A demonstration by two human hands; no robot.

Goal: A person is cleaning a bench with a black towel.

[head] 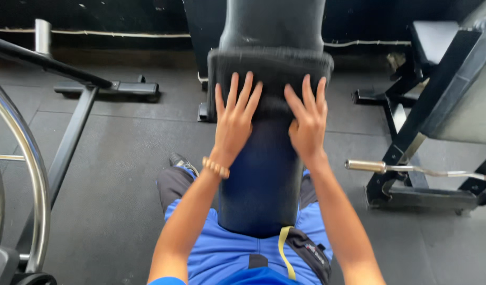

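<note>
A dark padded bench seat (264, 174) runs away from me between my legs, with a wider black pad (269, 60) at its far end. My left hand (235, 119) lies flat on the seat's left side, fingers spread and reaching onto the wider pad. On the seat's right side rests my right hand (308, 119), fingers also spread. A beaded bracelet (216, 167) circles my left wrist. Neither hand grips anything. I wear a blue shirt (222, 253) and dark trousers.
Chrome curved rails (29, 158) and a black steel frame (68, 142) stand at the left. At the right is another padded bench (459, 89) with a chrome bar (412, 169) on its frame. The floor is dark rubber matting (121, 184).
</note>
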